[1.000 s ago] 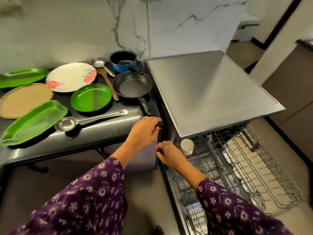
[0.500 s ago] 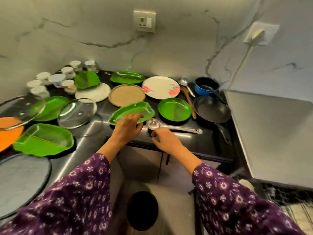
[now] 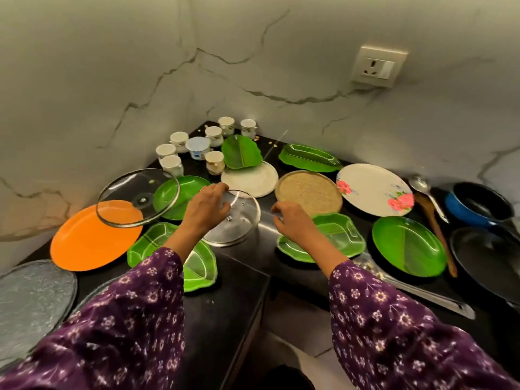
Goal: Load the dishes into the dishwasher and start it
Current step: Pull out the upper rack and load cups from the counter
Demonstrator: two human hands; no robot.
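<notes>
The dishes crowd the black counter (image 3: 247,277); the dishwasher is out of view. The likeliest mishap concerns the large glass lid (image 3: 138,198), at nine o'clock from the left hand (image 3: 206,211). It lies propped across the orange plate (image 3: 87,240), and a brushing sleeve could slide it off. The left hand curls over the small glass lid (image 3: 239,223); whether it grips the rim cannot be told. The right hand (image 3: 292,225), at three o'clock, hangs loosely curled and holds nothing. The cups (image 3: 180,140), at twelve o'clock, stand packed and could topple. The tub (image 3: 198,147) among them bears print too small to read.
</notes>
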